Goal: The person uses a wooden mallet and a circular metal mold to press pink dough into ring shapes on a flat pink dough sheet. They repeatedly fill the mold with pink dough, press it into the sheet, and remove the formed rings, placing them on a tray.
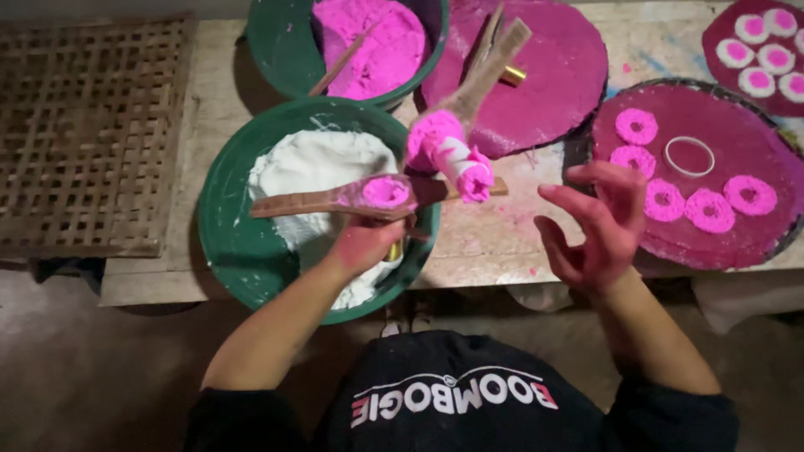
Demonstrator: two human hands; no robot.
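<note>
Holding a wooden mould (pixel 335 201) in my left hand (pixel 364 244), I keep my fingers closed under its middle, over the green basin (pixel 226 243) of white powder (pixel 314 167). The mould carries one pink disc (pixel 387 192) in its hollow. Just beyond it stands a wooden press (pixel 486 63) with a pink and white plug (pixel 456 159) at its tip, tilted toward me and partly covering the board behind.

My right hand (pixel 599 226) hangs open, fingers spread and curled, holding nothing, just beside the round pink tray (pixel 737 243) on my right. On that tray I count five pink rings (pixel 710 209) and one empty white ring (pixel 689 156).

A second green basin (pixel 280 46) at the top holds pink powder (pixel 377 42) and a wooden stick (pixel 335 69). Between the basins and the tray lies a pink board (pixel 553 75) with a small brass piece (pixel 512 75) on it. In the far right corner another tray (pixel 720 29) shows at least five white-rimmed pink cakes (pixel 758 81), cut off by the edge. A woven lattice mat (pixel 84 125) lies well apart on the left.
</note>
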